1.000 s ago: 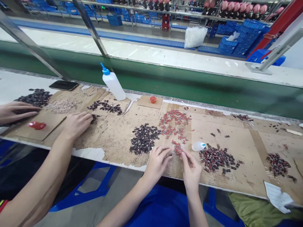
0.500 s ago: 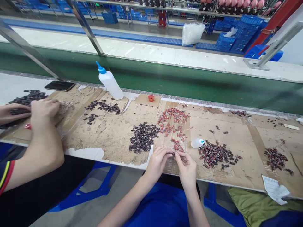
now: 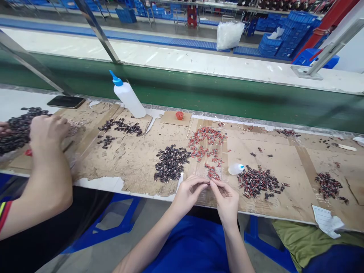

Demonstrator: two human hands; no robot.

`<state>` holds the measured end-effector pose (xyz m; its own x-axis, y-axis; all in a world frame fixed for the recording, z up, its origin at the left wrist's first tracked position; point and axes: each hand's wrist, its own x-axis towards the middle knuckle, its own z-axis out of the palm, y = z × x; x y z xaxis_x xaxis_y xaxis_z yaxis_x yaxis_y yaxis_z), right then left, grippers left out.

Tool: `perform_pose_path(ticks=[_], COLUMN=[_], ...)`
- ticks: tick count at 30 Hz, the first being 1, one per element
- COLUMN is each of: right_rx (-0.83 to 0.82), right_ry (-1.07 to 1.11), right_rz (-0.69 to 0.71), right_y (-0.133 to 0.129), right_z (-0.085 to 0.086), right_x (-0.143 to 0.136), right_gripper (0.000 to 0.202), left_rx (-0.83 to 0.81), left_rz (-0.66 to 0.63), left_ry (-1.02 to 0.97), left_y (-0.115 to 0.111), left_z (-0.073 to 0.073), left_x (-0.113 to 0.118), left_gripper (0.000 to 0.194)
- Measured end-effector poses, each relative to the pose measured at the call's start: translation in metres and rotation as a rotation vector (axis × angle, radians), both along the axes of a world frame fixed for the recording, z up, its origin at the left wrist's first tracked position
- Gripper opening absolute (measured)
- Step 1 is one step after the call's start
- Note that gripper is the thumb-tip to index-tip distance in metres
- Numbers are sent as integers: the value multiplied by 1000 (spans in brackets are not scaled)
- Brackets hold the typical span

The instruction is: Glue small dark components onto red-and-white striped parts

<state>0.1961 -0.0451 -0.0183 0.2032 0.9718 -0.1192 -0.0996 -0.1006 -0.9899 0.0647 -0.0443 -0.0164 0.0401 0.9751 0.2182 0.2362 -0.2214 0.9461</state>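
In the head view, left hand (image 3: 185,193) and right hand (image 3: 229,198) meet, pinching a mostly hidden small part (image 3: 209,182), red pieces (image 3: 212,172) just beyond it, seemingly at a delicate two-handed adjusting step whose next move calls for steady alignment.

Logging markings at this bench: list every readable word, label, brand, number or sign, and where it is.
No readable text.
Paper slip, bench edge: faint lines, too small and blurred.
Large squeeze bottle, small bottle: no marking seen.
Red-striped parts: too small to tell.
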Motion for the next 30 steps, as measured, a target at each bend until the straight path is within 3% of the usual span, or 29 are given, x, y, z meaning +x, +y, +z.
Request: perform_pose_path(ticks=[8, 15, 20, 24, 27, 30], right_rx=[63, 198, 244, 264, 323, 406], right_ry=[-60, -250, -262, -444, -652, -815], right_rz=[24, 192, 182, 105, -70, -264], right_y=[-3, 3, 1, -2, 2, 12], right_z=[1, 4, 3, 4, 6, 6], right_x=[2, 18, 25, 42, 63, 84], right_gripper=[17, 12, 14, 15, 17, 18], left_rx=[-147, -213, -193, -150, -17, 138], left_rz=[58, 23, 0, -55, -56, 106], left_ry=[-82, -125, -132, -93, 102, 410], left_y=[-2, -4, -5, 0, 11, 26], left_z=[10, 10, 7, 5, 1, -5], left_x=[3, 0, 15, 26, 15, -13], left_gripper=[11, 11, 9, 20, 38, 21])
